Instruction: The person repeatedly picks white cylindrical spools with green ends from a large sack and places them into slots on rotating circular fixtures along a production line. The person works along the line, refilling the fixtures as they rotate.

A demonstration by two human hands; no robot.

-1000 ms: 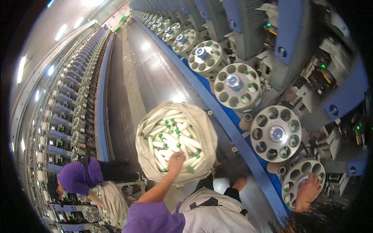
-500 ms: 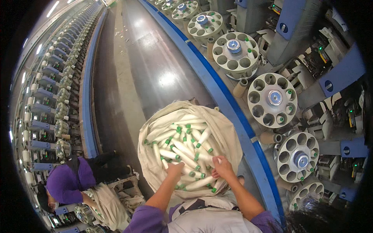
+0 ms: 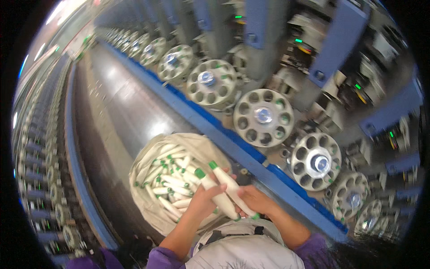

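Note:
Both my hands are raised over the right side of a beige cloth sack, each closed around a white yarn bobbin with green ends. My left hand (image 3: 202,204) grips the left bobbin (image 3: 222,202), its upper green end pointing up and left. In my right hand (image 3: 256,200) lies the right bobbin (image 3: 229,184), slanted almost parallel to the first. The two bobbins are close side by side; whether they touch is hard to tell. Below, the open sack (image 3: 139,172) holds a heap of similar bobbins (image 3: 172,183).
Round pocketed bobbin magazines (image 3: 263,134) line the machine on my right, some with green-tipped bobbins inside. A blue rail (image 3: 179,105) runs along their foot. Another machine row (image 3: 42,179) stands at left beyond the aisle floor (image 3: 121,96). Purple clothing (image 3: 96,260) shows at the lower left.
My hands have come up out of the bobbin heap, each with a bobbin in it. The view has turned right, toward the magazines, and the sack appears further left.

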